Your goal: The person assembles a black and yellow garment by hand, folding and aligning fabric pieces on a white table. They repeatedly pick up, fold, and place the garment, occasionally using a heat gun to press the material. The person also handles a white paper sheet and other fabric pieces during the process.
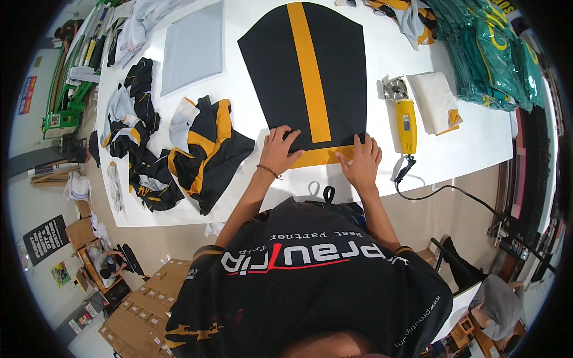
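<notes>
A black sleeve-shaped fabric panel (268,65) lies flat on the white table in front of me. A yellow stripe runs down its length, and a yellow band (320,157) crosses its near end. My left hand (278,149), with a thin bracelet at the wrist, rests its spread fingers on the near left corner. At the near right corner my right hand (361,162) lies with fingers apart, its thumb touching the yellow band. Neither hand grips the cloth. To the right of the panel lies a yellow electric rotary cutter (406,125) with a round metal head.
Crumpled black, yellow and white fabric pieces (209,152) lie left on the table (262,197). A pale grey sheet (194,48) is behind them. Folded white cloth (431,98) and green garments in clear bags (486,56) sit at right. The cutter's black cord (453,187) trails off right.
</notes>
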Demonstrator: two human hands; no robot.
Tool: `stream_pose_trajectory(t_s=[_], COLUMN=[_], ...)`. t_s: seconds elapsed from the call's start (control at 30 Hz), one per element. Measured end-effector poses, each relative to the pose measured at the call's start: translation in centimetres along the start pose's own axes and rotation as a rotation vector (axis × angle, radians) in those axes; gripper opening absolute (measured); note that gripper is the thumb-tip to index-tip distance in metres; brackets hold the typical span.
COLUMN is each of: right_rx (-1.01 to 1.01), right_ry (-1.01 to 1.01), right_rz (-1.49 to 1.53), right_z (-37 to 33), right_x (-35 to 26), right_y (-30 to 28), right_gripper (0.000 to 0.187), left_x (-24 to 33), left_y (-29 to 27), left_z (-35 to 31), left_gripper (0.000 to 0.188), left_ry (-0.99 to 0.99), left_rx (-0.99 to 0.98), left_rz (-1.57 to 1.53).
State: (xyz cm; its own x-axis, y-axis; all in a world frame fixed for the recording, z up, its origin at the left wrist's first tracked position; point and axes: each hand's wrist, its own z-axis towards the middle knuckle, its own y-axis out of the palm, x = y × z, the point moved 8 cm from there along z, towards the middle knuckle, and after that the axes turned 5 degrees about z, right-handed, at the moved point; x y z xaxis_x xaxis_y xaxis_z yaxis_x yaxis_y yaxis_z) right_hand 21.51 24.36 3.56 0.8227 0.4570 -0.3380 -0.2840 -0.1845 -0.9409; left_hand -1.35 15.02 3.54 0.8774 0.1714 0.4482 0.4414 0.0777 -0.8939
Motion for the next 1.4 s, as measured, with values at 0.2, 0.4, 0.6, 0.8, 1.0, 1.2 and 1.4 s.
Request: stream_pose_trajectory(t_s=[0.2,0.4,0.6,0.8,1.0,1.2,1.4], right_rx=[0.026,-0.011,-0.087,-0.139,-0.192,-0.154,-0.073], right_ry=[-0.173,-0.187,-0.176,-0.275,-0.280,-0.292,-0.502], right_rz=[0.123,0.043,0.126,0.428,0.543,0.846,1.054], right_z=[-0.6,-2.5,-2.1,1.0,1.8,2.2,4.2], right_x=[-1.6,0.2,0.0,-4.5,-8.2,-9.7,-20.1], right_y=[-0.2,-0.4,-2.7,-4.7,-6.3,-6.3,-14.0], right_gripper=[0.065,0.060,0.044,0.037,0.038,0.033,0.054], left_x=[1.5,0.9,-10.3,-26.4,-33.0,-24.5,-1.5], left_y=[1.4,1.0,-6.6,-13.2,-17.5,-31.4,-40.0], left_z=[-4.4,-8.4,-10.4,-14.3,-16.2,-11.4,-4.6], left_gripper=[0.047,0.031,0.028,0.040,0.039,0.028,0.027], left_ry=[0.055,0.038,-0.472,-1.064,-1.169,-0.507,-0.069], left_rx=[-0.051,-0.035,0.517,0.950,0.911,1.255,0.611], left_rz=[-0.055,-0.006,-0.126,0.400,0.112,-0.278,-0.176])
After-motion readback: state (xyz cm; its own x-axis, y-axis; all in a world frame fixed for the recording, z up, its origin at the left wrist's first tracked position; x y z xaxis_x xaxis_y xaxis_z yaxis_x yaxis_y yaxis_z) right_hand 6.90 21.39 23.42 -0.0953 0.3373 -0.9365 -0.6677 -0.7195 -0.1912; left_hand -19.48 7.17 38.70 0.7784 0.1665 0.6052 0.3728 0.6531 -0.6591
